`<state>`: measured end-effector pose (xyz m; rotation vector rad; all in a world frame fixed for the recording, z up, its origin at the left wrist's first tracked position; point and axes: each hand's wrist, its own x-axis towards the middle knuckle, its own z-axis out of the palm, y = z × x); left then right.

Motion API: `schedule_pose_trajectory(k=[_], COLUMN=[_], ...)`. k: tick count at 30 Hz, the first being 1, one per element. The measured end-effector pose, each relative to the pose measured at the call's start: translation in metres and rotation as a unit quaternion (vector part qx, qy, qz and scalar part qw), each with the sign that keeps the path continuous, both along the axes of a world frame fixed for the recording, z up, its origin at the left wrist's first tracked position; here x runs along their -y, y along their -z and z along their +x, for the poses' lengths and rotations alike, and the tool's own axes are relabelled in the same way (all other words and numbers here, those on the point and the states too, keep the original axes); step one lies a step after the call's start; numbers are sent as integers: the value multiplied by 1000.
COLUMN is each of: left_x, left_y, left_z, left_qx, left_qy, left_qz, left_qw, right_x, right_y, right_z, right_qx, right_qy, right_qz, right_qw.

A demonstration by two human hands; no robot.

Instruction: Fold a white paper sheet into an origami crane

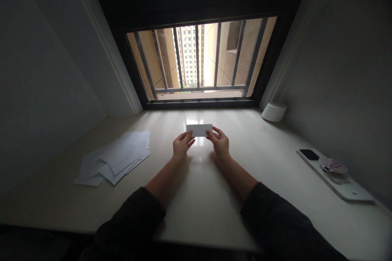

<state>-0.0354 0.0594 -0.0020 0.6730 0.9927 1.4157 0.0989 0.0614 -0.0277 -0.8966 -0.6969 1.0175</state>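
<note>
My left hand and my right hand hold a small folded white paper up between them. Each hand pinches one short end between thumb and fingers. The paper lies horizontal, a little above the pale stone sill. To the left of my left hand lies a loose pile of white paper sheets, untouched by either hand. Dark sleeves cover both forearms.
A barred window fills the far wall above the sill. A white cylindrical object stands in the far right corner. Along the right wall lies a white tablet or board with a phone and a round sticker on it.
</note>
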Motion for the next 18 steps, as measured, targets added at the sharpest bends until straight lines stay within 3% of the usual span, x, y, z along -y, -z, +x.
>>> schedule_pose_trajectory(k=[13, 18], left_x=[-3, -5], left_y=[5, 6], left_z=[0, -3], left_qx=[-8, -91], left_qy=[-7, 19], left_qz=[6, 43], left_qw=[1000, 995], right_x=[-4, -6], right_y=[4, 4], right_z=[0, 4], right_qx=[-5, -12], right_qy=[3, 12], right_qz=[-8, -14], right_qw=[1000, 1000])
